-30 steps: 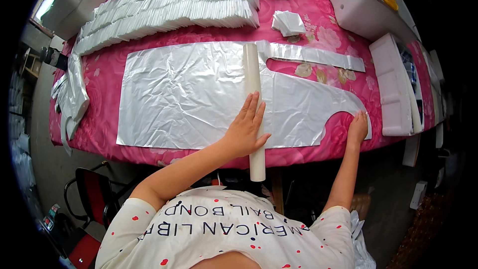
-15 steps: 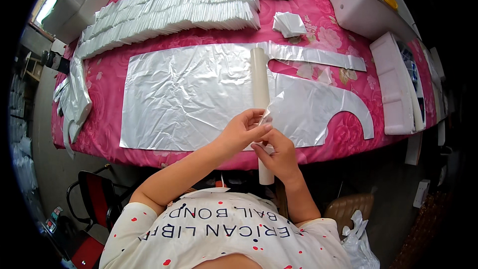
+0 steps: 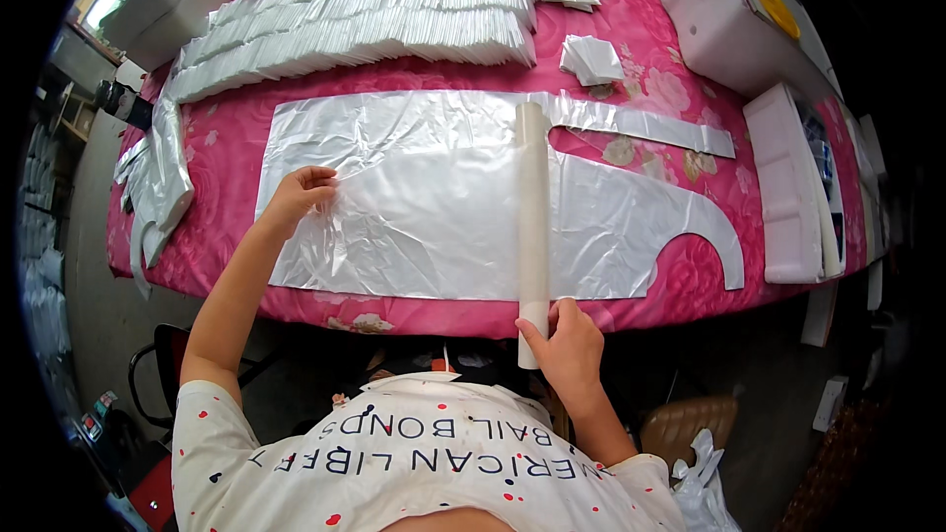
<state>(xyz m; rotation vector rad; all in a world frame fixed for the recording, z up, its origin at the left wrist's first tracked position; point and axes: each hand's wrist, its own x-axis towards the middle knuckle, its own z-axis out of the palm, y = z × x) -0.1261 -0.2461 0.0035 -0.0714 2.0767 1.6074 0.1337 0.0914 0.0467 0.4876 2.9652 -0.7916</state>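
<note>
A silvery-white plastic apron (image 3: 611, 222) lies spread across the table, its curved cut-outs and narrow straps at the right. Across it, pointing toward me, rests a long pale tube (image 3: 532, 187) whose near end juts over the table edge. My right hand (image 3: 570, 340) is closed round that near end, with the thumb on top. Out to the left, my left hand (image 3: 304, 199) is above the apron, fingers pinched together on thin plastic film (image 3: 340, 199). Between this hand and the tube the plastic looks smoother; whether the film is a separate layer I cannot tell.
Long rows of folded white packets (image 3: 365, 25) fill the back left, with a small packet pile (image 3: 591, 59) beside them. White foam boxes (image 3: 783, 187) stand at the right. Crumpled plastic (image 3: 163, 187) hangs at the left edge of the pink tablecloth (image 3: 222, 153).
My left hand has moved from beside the tube far to the left, drawing film with it. My right hand has let go of the film, come nearer me and taken hold of the tube's near end.
</note>
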